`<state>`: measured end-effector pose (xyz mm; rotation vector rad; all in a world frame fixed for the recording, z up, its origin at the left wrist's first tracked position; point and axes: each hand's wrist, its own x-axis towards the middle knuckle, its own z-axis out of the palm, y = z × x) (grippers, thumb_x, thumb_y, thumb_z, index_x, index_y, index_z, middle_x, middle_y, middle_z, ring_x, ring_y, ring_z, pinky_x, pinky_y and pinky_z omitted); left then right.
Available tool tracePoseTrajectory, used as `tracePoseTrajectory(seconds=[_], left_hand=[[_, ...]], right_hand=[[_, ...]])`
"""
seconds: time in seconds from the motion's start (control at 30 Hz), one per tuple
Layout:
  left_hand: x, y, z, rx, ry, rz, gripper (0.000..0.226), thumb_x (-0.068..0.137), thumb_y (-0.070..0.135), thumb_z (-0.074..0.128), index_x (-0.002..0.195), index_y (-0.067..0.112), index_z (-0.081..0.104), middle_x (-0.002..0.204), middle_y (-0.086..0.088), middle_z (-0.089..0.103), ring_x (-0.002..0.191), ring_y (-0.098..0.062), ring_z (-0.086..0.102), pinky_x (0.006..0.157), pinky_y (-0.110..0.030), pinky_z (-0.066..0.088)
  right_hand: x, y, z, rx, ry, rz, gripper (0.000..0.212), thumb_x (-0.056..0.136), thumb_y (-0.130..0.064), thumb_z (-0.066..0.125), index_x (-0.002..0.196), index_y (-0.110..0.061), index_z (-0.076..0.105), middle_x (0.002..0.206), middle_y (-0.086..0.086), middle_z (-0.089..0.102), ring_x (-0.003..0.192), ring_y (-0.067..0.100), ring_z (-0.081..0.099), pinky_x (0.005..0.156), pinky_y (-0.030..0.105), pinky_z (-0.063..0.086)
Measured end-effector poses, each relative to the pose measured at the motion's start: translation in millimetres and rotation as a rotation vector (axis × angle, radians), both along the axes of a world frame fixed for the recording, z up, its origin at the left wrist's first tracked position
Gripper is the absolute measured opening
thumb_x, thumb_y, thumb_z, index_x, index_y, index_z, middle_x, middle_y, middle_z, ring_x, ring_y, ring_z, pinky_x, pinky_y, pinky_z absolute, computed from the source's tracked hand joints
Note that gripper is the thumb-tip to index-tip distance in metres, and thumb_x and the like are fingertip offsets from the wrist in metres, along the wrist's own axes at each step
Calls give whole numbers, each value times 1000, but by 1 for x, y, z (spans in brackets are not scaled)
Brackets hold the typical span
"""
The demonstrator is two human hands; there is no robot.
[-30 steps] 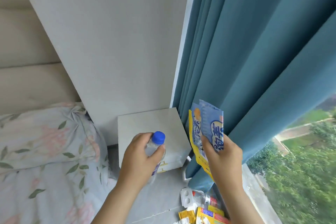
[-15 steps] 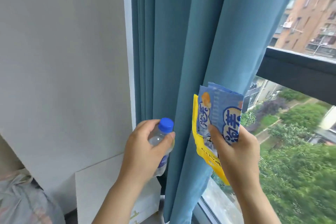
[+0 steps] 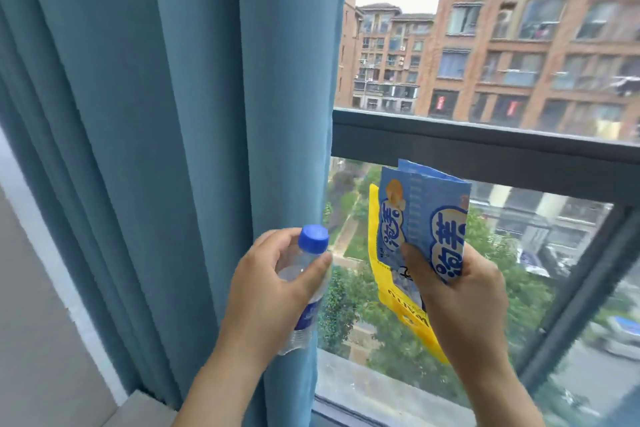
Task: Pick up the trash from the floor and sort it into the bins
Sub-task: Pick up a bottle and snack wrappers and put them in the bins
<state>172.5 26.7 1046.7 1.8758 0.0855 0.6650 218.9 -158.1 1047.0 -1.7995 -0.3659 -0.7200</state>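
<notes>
Left hand [image 3: 266, 291] grips a clear bottle [image 3: 304, 288] — blue cap above the thumb. Right hand [image 3: 460, 295] pinches snack wrappers [image 3: 422, 215] (blue over yellow), rising above its fingers.

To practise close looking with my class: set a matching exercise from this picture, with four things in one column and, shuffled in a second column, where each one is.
Things
1. bottle
2. packets
3. curtain
4. buildings

Places
a. held in the right hand
b. outdoors, far off
c. held in the left hand
d. hanging indoors, on the left

Pairs: 1-c, 2-a, 3-d, 4-b.
</notes>
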Motion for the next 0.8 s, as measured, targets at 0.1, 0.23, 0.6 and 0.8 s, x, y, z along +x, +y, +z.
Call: tracePoseTrajectory(seconds=[0.1,0.23,0.6,0.8], left_hand=[[7,-4,-1,18,-2,-159,21,68,43,71,88,38,66,95,17,65,91,2,62,78,-16,46],[13,-26,-3,72,11,-353,19,75,35,78,88,39,64,98,13,67,91,2,63,74,-4,42],[-38,-168,5,121,-47,-836,26,71,43,69,96,34,68,94,13,68,90,-6,66,80,-31,54],[-99,-270,15,108,-48,-1062,15,74,36,72,89,38,68,92,14,68,88,-1,65,82,-30,53]], right_hand=[[-28,-9,0,79,73,-117,15,81,-5,73,69,-2,65,53,4,61,46,-1,54,41,3,35],[-71,-30,-7,127,154,-333,18,81,-11,74,66,-18,66,56,-5,66,48,-2,58,43,5,38],[-202,-136,-1,118,137,-866,16,82,-19,72,67,-22,65,62,-18,67,60,1,61,52,8,42],[-299,-209,3,134,131,-1131,17,82,-25,72,68,-20,64,67,-22,68,63,-1,63,50,10,44]])
